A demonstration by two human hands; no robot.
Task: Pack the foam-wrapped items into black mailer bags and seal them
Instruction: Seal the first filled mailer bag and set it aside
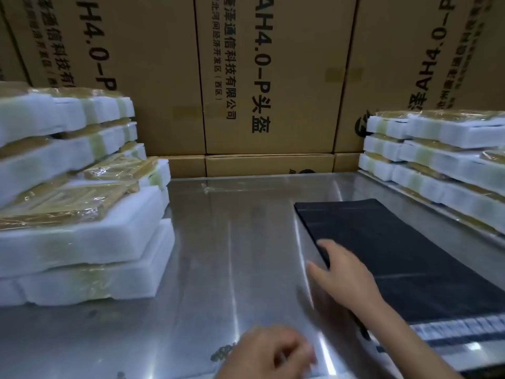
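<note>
A flat stack of black mailer bags [404, 253] lies on the right of the steel table [232, 242], its white-striped seal strip [459, 330] toward me. My right hand [344, 272] rests at the stack's left edge, thumb spread and fingers on the black surface. My left hand [270, 351] hovers low at the near edge with fingers curled, blurred, holding nothing I can make out. Foam-wrapped items taped in yellow are piled on the left [76, 214] and on the right [442, 160].
Tall brown cartons [262, 77] with printed lettering wall off the back of the table. A scrap of clear tape [210, 188] lies near the far edge. Bare steel shows between the two foam piles.
</note>
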